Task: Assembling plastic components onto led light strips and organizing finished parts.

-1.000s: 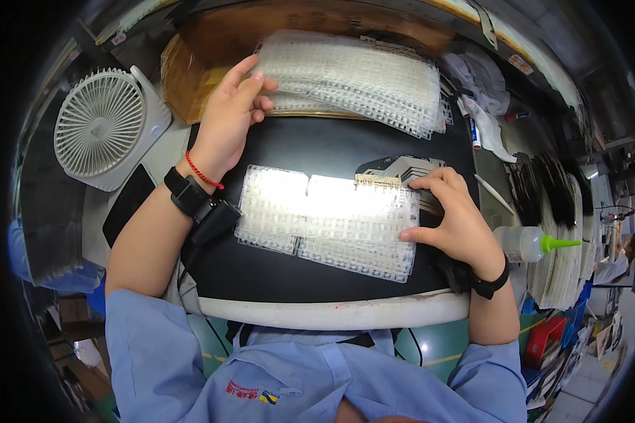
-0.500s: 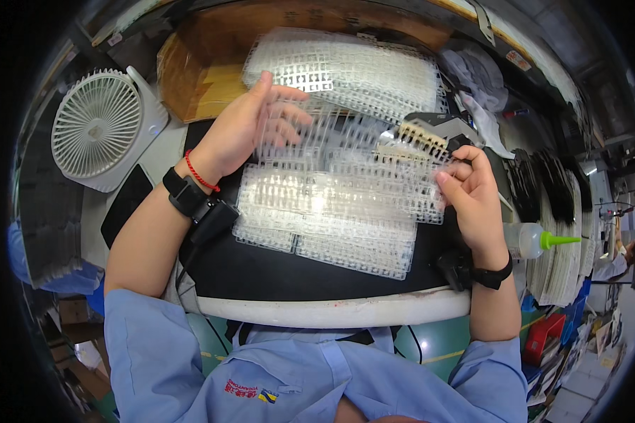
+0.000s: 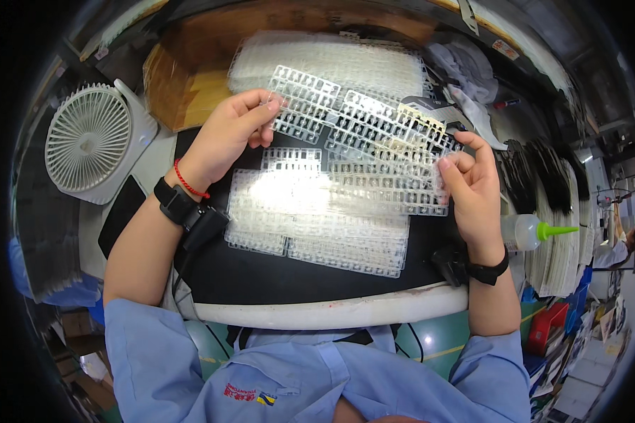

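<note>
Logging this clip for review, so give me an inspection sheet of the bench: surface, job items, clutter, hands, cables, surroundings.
Surface: black mat with a white front edge.
Job's things: clear plastic grid sheet held raised; more grid sheets flat on the mat; another stack behind.
Clutter: glue bottle with green nozzle, white rag.
Hands: left hand pinches the sheet's left end; right hand grips its right end.
Cables: dark leads below the bench front.
Surroundings: white desk fan, stacked dark parts.

Bare black mat (image 3: 261,271) lies open near the body; the fan (image 3: 88,141) and glue bottle (image 3: 525,231) crowd the sides.
</note>
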Available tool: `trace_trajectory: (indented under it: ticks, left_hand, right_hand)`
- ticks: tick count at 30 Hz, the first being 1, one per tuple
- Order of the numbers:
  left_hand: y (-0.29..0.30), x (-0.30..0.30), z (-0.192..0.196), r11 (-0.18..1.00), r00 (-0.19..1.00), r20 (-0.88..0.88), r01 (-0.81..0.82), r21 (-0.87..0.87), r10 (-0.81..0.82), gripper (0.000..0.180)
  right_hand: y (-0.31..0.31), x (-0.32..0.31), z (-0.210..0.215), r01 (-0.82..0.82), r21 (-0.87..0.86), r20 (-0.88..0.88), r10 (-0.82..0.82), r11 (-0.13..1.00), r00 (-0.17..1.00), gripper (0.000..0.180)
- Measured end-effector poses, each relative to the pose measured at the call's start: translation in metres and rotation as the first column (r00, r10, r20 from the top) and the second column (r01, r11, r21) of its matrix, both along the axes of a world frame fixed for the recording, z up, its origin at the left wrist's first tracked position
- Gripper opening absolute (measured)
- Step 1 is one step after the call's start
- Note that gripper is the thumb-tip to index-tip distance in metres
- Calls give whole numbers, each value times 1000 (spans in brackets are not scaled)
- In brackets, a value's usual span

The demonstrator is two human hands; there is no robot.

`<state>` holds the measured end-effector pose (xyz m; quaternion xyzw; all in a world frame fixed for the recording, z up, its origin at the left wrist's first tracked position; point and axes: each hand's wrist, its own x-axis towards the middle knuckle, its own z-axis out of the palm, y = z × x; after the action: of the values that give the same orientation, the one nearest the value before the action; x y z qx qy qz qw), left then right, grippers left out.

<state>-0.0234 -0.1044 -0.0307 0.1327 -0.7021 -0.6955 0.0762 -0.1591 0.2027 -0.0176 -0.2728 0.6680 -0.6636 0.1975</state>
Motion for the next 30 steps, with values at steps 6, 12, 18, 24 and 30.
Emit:
trace_trajectory:
  ticks: [6, 12, 18, 24, 30]
  left_hand:
    - [4, 0, 1, 1000, 1000, -10, -22, 4, 22, 19]
    - [2, 2, 2, 999, 1000, -11, -26, 23, 26, 19]
    - [1, 1, 1, 999, 999, -30, -35, 37, 36, 20]
    - [-4, -1, -1, 988, 984, -103, -136, 79, 144, 22]
    - [-3, -4, 0, 948, 942, -157, -271, 170, 297, 34]
  right_hand:
    - [0, 3, 2, 47, 25, -40, -46, 999, 998, 44]
    - [0, 1, 2, 40, 60, -35, -38, 997, 999, 41]
    - [-1, 3, 4, 38, 68, -61, -34, 997, 998, 40]
    - [0, 2, -1, 38, 16, -59, -37, 999, 998, 51]
    - [1, 1, -4, -95, 146, -43, 102, 985, 994, 61]
